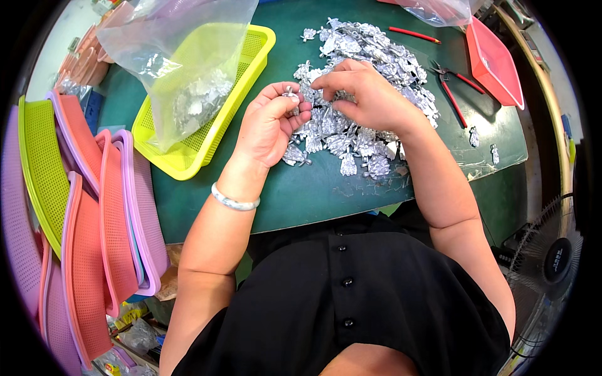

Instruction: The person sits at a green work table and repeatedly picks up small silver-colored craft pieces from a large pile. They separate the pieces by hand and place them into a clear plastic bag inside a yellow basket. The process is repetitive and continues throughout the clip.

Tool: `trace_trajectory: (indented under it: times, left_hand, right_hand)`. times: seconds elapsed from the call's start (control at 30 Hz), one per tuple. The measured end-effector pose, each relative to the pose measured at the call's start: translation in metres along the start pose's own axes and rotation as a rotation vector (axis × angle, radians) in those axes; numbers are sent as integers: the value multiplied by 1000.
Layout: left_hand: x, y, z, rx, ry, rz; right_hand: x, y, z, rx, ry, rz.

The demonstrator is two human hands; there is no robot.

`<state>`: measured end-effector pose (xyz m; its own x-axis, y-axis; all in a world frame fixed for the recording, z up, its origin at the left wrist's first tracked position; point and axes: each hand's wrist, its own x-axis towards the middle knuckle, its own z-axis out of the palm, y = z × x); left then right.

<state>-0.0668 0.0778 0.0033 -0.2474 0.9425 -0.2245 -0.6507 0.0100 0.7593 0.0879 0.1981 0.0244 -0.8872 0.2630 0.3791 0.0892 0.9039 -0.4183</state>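
Note:
My left hand [271, 119] is closed, palm turned up, with a small silver metal casting [290, 94] pinched between thumb and fingers. Just to its right, my right hand [367, 94] hovers above a heap of similar castings [370, 44], its fingers bent and thumb apart. Nothing shows in that hand, though part of the fingertips is hard to see. The heap spreads over the green table [276, 200], with several loose castings along its near side.
A yellow-green basket [256, 59] with a clear plastic bag [188, 75] of castings stands left. Stacked purple, orange and green baskets [88, 250] rise beside the table. At right lie red-handled cutters [453, 94], a red pen-like stick [414, 34], a pink tray [495, 69] and a fan [545, 263].

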Motion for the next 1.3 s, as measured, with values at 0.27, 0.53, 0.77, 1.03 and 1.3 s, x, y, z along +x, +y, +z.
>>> trace_trajectory:
  times: [0.27, 0.53, 0.77, 1.03, 1.3]
  left_hand:
    - [-2, -2, 1, 178, -11, -39]
    - [-5, 1, 6, 307, -51, -108]
    - [-6, 0, 4, 232, -153, -204]
    - [-3, 0, 4, 189, -83, -150]
    - [-3, 1, 4, 175, -75, -148]
  right_hand:
    - [0, 0, 4, 296, 48, 94]
    - [1, -7, 1, 823, 76, 216]
    - [2, -11, 4, 934, 135, 273]
    - [-2, 8, -11, 231, 79, 140]
    - [-6, 16, -20, 98, -139, 163]
